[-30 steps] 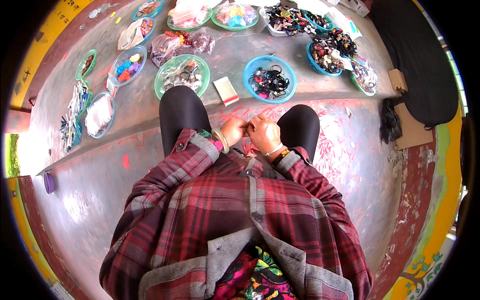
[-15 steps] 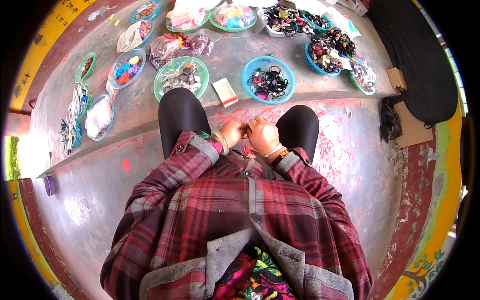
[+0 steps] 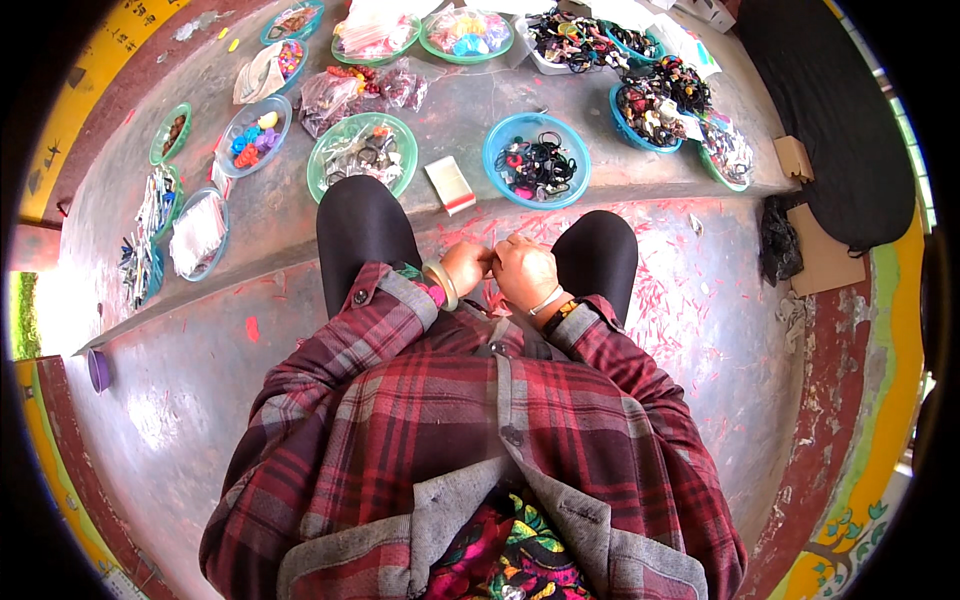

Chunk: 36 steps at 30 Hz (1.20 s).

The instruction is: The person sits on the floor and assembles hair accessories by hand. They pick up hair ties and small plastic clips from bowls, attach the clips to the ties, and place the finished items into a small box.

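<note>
My left hand (image 3: 466, 267) and my right hand (image 3: 525, 272) meet between my knees, with fingers curled and fingertips pressed together. Whatever they pinch is too small and too hidden to name. Just beyond them, on the raised ledge, stand a blue basket (image 3: 497, 187) with dark hair ties (image 3: 540, 165) and a green basket (image 3: 326, 132) with dark and pale small items in clear wrapping. Between those two lies a small white open box (image 3: 450, 184) with a red edge.
Several more baskets line the ledge, including a clear blue one (image 3: 232, 135) with coloured pieces and one with white packets (image 3: 198, 235). Red scraps (image 3: 660, 290) litter the floor. A black plastic bag (image 3: 780, 240) and flattened cardboard (image 3: 825, 255) lie at right; a purple cup (image 3: 99, 371) at left.
The fingers of my right hand have shifted very slightly against the left ones. Everything else stays in place.
</note>
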Tool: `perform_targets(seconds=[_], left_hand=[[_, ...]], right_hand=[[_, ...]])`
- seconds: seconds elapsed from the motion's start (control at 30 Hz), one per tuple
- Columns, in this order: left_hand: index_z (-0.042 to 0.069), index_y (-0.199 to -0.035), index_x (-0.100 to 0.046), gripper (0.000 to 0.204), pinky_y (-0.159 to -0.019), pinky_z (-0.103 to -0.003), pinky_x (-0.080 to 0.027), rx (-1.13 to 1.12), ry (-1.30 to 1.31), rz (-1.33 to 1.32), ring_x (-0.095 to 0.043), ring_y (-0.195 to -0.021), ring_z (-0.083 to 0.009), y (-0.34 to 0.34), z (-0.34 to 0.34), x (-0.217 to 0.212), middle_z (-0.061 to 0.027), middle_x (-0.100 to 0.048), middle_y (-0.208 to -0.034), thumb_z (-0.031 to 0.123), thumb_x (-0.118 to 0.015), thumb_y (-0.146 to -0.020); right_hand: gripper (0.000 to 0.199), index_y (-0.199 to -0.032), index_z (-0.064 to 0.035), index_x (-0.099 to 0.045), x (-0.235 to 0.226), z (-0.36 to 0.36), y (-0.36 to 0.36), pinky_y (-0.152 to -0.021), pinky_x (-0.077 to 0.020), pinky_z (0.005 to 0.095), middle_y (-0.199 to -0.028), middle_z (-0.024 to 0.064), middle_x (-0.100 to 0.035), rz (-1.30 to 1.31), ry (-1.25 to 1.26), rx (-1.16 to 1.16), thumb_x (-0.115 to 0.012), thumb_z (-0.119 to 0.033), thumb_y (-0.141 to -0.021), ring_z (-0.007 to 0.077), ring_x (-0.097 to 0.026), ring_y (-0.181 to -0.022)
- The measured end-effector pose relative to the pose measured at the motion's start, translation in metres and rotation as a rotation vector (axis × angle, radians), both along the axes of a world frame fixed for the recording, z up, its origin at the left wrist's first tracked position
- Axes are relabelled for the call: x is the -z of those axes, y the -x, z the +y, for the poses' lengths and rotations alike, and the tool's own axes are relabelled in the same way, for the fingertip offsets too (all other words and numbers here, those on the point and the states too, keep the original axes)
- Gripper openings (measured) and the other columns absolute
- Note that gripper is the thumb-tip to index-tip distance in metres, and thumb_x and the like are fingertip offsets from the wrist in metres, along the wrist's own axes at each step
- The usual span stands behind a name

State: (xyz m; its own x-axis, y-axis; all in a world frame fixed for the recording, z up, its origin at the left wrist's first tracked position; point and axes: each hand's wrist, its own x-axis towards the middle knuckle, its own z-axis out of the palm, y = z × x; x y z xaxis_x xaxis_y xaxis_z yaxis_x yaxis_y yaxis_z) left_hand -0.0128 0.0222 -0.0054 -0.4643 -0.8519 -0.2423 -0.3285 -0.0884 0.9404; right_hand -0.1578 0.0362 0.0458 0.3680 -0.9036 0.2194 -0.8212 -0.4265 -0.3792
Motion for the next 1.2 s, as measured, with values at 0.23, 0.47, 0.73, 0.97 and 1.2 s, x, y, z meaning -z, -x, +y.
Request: perform_targets(seconds=[0.23,0.47,0.73,0.97,1.2], left_hand=[[-0.003,-0.085,-0.061,0.017,-0.063,-0.028,-0.046,-0.022,-0.059,0.07,-0.057,-0.067,-0.0127,0.002,0.0,0.005,-0.0101,-0.062,-0.072,0.005,-0.049,-0.076],[-0.003,-0.085,-0.061,0.017,-0.062,-0.028,-0.046,-0.108,-0.141,0.33,-0.057,-0.066,-0.0128,0.006,-0.003,0.041,-0.0114,-0.062,-0.071,0.007,-0.05,-0.076],[-0.005,-0.096,-0.058,0.019,-0.07,-0.026,-0.047,-0.01,0.036,0.148,-0.057,-0.08,-0.012,-0.002,-0.011,0.027,-0.0072,-0.062,-0.086,0.004,-0.046,-0.084],[-0.003,-0.094,-0.059,0.018,-0.068,-0.028,-0.047,-0.13,0.084,0.232,-0.059,-0.077,-0.0131,0.001,-0.006,-0.003,-0.0115,-0.063,-0.083,0.006,-0.047,-0.083],[0.002,-0.092,-0.059,0.018,-0.065,-0.032,-0.046,-0.053,0.385,-0.066,-0.06,-0.075,-0.0237,0.001,-0.006,-0.001,-0.0165,-0.06,-0.08,0.005,-0.048,-0.079]], right_hand=[[0.009,-0.064,-0.0057,-0.056,0.005,-0.001,0.001,-0.058,-0.046,0.0392,-0.069,0.0117,-0.056,-0.021,0.011,0.024,-0.054,-0.013,-0.068,0.0292,-0.057,-0.065],[0.006,-0.065,-0.0066,-0.055,0.0,-0.003,-0.002,-0.055,-0.0459,0.0395,-0.067,0.0109,-0.056,-0.102,0.039,0.117,-0.056,-0.013,-0.067,0.0302,-0.056,-0.064],[0.009,-0.071,-0.0074,-0.059,0.008,-0.01,0.004,-0.058,-0.0456,0.0391,-0.074,0.0105,-0.058,-0.425,-0.176,0.202,-0.058,-0.016,-0.069,0.0307,-0.057,-0.069],[0.01,-0.077,-0.0089,-0.059,0.005,-0.008,0.003,-0.06,-0.0452,0.0395,-0.073,0.011,-0.058,-0.407,-0.196,0.228,-0.058,-0.015,-0.069,0.0314,-0.057,-0.07],[0.01,-0.075,-0.0085,-0.059,0.001,-0.005,0.003,-0.06,-0.0449,0.0413,-0.072,0.0123,-0.058,-0.224,-0.077,0.169,-0.056,-0.018,-0.072,0.0329,-0.057,-0.068]])
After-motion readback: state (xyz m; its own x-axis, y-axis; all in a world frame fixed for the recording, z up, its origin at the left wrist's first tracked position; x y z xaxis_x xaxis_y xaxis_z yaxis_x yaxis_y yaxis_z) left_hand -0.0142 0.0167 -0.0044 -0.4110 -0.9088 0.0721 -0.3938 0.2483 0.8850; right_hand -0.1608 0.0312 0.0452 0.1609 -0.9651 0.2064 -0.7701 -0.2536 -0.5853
